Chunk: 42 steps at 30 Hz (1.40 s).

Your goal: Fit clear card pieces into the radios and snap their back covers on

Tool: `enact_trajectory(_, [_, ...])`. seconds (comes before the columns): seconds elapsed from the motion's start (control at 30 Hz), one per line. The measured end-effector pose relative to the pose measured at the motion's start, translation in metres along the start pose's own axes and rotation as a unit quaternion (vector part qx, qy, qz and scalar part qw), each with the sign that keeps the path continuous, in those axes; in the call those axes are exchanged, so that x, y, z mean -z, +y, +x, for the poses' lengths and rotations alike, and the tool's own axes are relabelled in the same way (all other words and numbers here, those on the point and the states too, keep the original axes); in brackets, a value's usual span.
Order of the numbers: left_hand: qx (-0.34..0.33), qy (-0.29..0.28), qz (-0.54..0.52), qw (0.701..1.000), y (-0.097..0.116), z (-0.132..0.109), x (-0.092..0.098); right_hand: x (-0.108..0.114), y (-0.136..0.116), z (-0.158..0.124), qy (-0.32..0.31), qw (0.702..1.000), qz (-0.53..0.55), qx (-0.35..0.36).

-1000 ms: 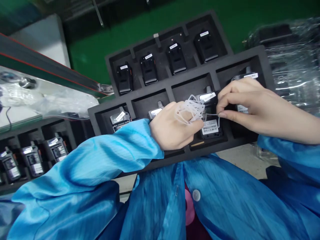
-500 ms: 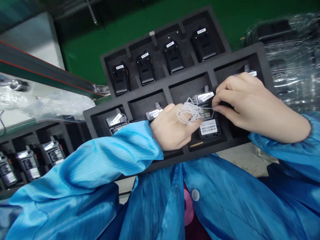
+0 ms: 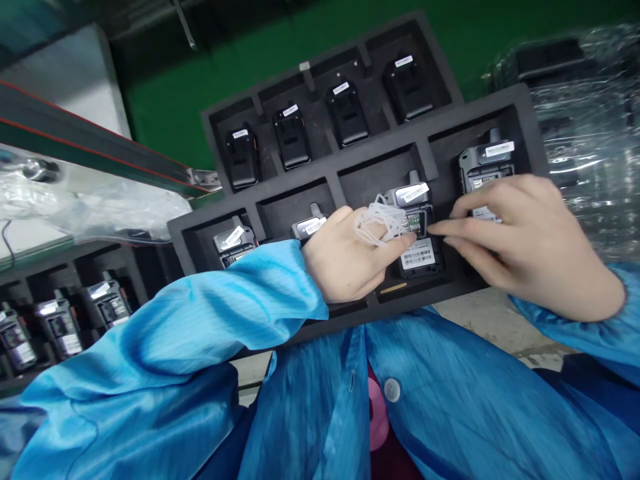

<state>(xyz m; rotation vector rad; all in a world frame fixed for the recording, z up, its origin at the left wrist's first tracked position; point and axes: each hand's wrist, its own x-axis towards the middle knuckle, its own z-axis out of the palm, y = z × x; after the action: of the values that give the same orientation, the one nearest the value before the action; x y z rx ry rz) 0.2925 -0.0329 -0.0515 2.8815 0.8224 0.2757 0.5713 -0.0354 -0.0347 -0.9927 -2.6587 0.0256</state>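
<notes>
Right hand point(image 3: 530, 247) drew back, loosely parted, seemingly empty | left hand point(image 3: 347, 260) holds white loops point(image 3: 377, 220), part-hiding 1 device point(image 3: 307, 229)

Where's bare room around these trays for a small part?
Bare: green surface between white panel and rear tray; front tray floor behind-left of the handled device. Crowded: around that device, with left hand, white loops and right hand.

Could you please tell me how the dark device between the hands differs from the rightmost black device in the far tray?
The dark, open handheld device shows a green circuit board; the black, closed handheld device shows none. The open device bears a large barcode label plus a smaller white one; the closed device shows one small white label. Both lie in black trays.
</notes>
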Motion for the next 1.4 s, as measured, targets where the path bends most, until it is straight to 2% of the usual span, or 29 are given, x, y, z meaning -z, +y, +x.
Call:
enact_trajectory(0.27, [-0.006, -0.054, 0.052, 0.997, -0.003, 0.017, 0.008, -0.003, -0.007, -0.019, -0.051, 0.999, -0.013, -0.009])
enact_trajectory(0.47, [-0.024, -0.016, 0.075, 0.997, -0.001, 0.013, 0.008, -0.005, -0.005, -0.023, -0.042, 0.996, 0.060, -0.046])
enact_trajectory(0.57, [-0.035, -0.008, 0.080, 0.996, -0.002, 0.008, 0.007, -0.006, -0.007, -0.025, -0.045, 0.998, 0.033, -0.040])
enact_trajectory(0.67, [-0.027, -0.016, 0.076, 0.997, -0.002, 0.005, 0.007, -0.005, -0.009, -0.024, -0.027, 0.999, 0.018, -0.036])
enact_trajectory(0.83, [0.012, 0.008, 0.097, 0.995, 0.000, 0.007, 0.007, -0.005, -0.010, -0.015, -0.018, 0.998, 0.009, -0.065])
enact_trajectory(1.0, [0.057, -0.036, 0.090, 0.994, 0.003, 0.014, 0.009, -0.004, -0.012, -0.010, -0.023, 0.998, -0.048, -0.033])
enact_trajectory(1.07, [0.072, -0.053, 0.045, 0.995, 0.001, 0.012, 0.012, -0.003, -0.012, -0.012, -0.019, 0.998, -0.047, -0.024])
enact_trajectory(1.13, [0.084, -0.050, -0.068, 0.993, -0.002, 0.007, 0.018, -0.002, -0.012, -0.014, -0.025, 0.999, -0.037, -0.020])
enact_trajectory(1.23, [0.091, -0.020, -0.296, 0.951, -0.004, -0.007, 0.033, 0.004, -0.013, -0.011, -0.032, 0.999, -0.003, -0.028])
enact_trajectory(1.3, [0.108, -0.013, -0.386, 0.916, -0.001, -0.017, 0.044, 0.010, -0.019, -0.002, 0.000, 0.998, 0.050, -0.045])
enact_trajectory(1.4, [0.143, -0.038, -0.414, 0.898, 0.006, -0.030, 0.054, 0.018, -0.037, 0.020, 0.073, 0.984, 0.149, -0.071])
